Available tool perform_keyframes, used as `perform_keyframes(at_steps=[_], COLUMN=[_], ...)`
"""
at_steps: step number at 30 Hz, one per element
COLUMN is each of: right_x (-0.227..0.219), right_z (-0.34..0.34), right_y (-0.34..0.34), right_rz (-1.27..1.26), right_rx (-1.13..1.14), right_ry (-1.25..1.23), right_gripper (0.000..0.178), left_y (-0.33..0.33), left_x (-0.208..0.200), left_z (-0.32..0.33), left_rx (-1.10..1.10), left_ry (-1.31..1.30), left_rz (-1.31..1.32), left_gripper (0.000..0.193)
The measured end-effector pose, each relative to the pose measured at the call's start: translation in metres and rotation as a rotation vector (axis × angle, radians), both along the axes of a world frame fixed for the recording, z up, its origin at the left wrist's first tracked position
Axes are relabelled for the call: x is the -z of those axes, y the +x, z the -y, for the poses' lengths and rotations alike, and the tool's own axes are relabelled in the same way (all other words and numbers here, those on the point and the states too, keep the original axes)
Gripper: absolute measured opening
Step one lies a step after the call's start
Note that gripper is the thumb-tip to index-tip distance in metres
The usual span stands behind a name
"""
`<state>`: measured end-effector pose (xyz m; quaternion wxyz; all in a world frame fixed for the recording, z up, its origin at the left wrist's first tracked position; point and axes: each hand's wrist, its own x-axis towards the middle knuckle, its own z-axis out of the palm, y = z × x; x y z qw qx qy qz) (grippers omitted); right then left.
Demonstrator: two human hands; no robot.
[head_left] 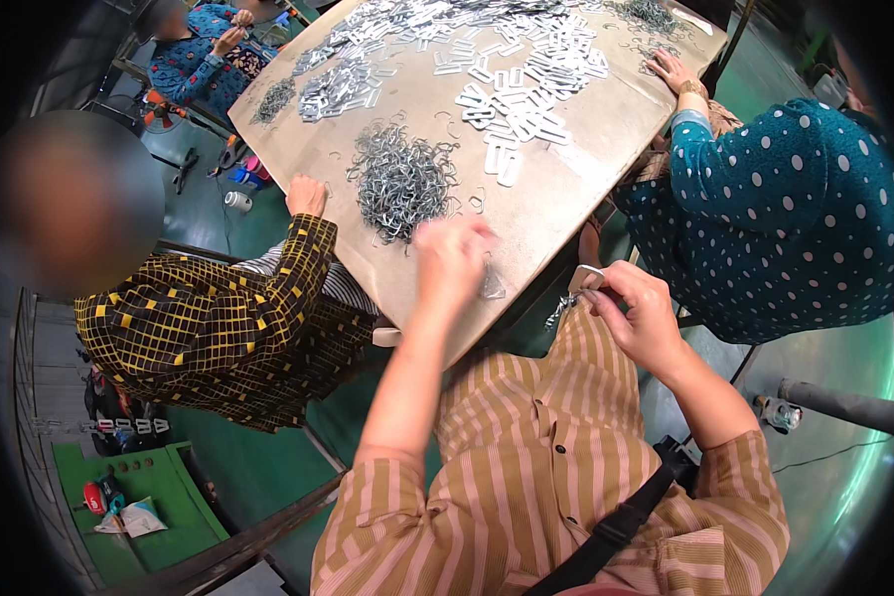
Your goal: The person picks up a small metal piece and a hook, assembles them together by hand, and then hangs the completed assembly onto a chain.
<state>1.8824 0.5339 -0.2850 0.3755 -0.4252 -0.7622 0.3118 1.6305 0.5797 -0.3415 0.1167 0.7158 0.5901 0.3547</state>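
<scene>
My left hand (449, 260) is over the near part of the table, beside a heap of small curved metal hooks (399, 181). Its fingers are smeared by motion, so whether they hold anything cannot be made out. Off the table's near right edge, my right hand (641, 310) is closed in a pinch on a flat silvery metal link (587, 275). Several small shiny metal pieces (560, 310) hang by it, above my lap. Close by my left hand, a small clear plastic piece (493, 283) lies on the tabletop.
The brown-covered table (363, 268) bears many flat oblong metal links (512, 109) and smaller hook heaps (274, 100). A person in checked clothing (209, 328) sits at left, one in dotted clothing (775, 209) at right, another at far left. A green tray (164, 526) holds a power tool.
</scene>
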Motion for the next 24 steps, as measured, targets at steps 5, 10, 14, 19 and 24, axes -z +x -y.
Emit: perform_keyframes(at_steps=[5, 10, 14, 19, 24], right_x=[-0.008, -0.002, -0.008, -0.015, -0.019], right_z=[0.001, 0.002, -0.001, -0.004, -0.007], right_y=[0.003, 0.007, 0.004, 0.004, 0.002], right_rz=[-0.005, -0.011, -0.02, -0.015, -0.029], right_rx=[-0.029, 0.008, -0.007, -0.025, -0.036], right_ry=[0.024, 0.037, 0.024, 0.046, 0.037], right_gripper=[0.012, 0.012, 0.011, 0.011, 0.012], left_y=[-0.101, -0.071, -0.037, -0.042, -0.082], left_x=[0.035, 0.034, 0.041, 0.027, 0.019], left_z=[-0.055, -0.077, -0.06, -0.036, -0.029], left_rx=[-0.05, -0.139, -0.034, 0.142, -0.087], left_ry=[0.17, 0.26, 0.103, -0.072, -0.172], left_rz=[-0.382, -0.533, -0.556, -0.2, -0.04], left_gripper=[0.006, 0.015, 0.017, 0.018, 0.021])
